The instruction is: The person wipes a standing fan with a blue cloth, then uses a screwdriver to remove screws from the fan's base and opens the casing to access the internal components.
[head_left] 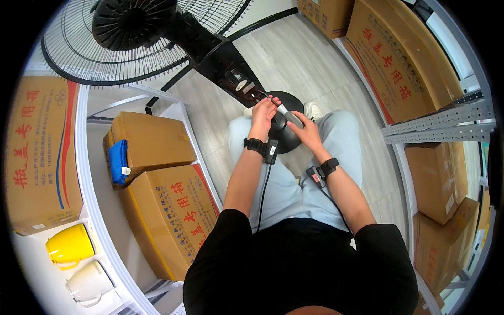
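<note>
The right hand [306, 131] had its fingers closed around the grey handle of a screwdriver [283, 111], its tip set against the black control housing [228, 71] of a pedestal fan [131, 37]. The left hand [264, 111] (fingers curled narrow) steadied the shaft just beside the housing, above the fan's round base [286, 142] on the floor.

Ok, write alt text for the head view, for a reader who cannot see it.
Seen from above, a person's left hand and right hand hold a grey-handled tool against the black post of a standing fan. Cardboard boxes fill white shelves on both sides; a yellow jug and a white jug sit lower left.
</note>
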### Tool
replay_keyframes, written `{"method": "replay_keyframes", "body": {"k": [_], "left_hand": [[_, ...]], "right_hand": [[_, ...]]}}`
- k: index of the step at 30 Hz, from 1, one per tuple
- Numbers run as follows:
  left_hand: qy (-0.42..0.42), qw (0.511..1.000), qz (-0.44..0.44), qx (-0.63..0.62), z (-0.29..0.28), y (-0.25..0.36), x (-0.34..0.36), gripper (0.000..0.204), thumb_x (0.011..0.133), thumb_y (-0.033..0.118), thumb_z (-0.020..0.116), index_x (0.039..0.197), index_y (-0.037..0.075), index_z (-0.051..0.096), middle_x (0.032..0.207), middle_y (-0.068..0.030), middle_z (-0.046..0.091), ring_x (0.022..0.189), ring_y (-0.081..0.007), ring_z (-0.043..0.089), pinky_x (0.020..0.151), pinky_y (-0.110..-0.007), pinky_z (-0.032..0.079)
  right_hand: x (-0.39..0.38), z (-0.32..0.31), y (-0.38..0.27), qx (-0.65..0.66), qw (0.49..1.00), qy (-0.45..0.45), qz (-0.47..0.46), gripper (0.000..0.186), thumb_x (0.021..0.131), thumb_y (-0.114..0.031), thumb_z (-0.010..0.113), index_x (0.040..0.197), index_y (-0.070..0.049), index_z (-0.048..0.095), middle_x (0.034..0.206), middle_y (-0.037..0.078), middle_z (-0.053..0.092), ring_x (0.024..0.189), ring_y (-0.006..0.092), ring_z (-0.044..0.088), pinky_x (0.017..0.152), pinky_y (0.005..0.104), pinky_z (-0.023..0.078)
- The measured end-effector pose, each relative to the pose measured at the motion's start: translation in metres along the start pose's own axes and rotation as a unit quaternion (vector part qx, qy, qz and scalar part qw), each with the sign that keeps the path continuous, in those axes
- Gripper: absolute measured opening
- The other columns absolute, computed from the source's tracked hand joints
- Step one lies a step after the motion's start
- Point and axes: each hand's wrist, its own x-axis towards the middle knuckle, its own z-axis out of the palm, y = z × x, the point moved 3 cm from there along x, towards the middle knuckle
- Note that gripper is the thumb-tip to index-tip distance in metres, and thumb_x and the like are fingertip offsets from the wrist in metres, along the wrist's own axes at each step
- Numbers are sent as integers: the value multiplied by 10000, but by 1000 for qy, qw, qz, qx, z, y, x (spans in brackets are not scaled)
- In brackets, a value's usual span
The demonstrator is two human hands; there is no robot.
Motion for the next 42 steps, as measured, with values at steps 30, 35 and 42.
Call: {"method": "replay_keyframes", "body": {"k": [30,35,42], "left_hand": [[13,997,-5,71,11,-1,-8,168,843,136,705,935,49,594,842,-68,641,797,-208,665,698,-309,542],[3,996,-26,90,12,-1,-6,168,826,140,724,906,66,596,837,-40,645,802,-169,653,682,-296,518],[34,995,0,93,-2,-7,4,200,831,123,714,988,47,615,899,-55,665,811,-167,661,691,-293,536]], "right_hand": [[-1,4,15,424,805,-242,337,436,939,-471,521,1047,-53,587,817,34,664,674,41,601,532,176,414],[6,14,23,260,944,-97,177,349,838,-327,713,1025,-87,543,840,9,600,737,63,560,578,194,413],[2,8,16,358,883,-129,274,385,874,-412,646,1032,-76,544,864,17,594,752,88,589,635,224,498]]}}
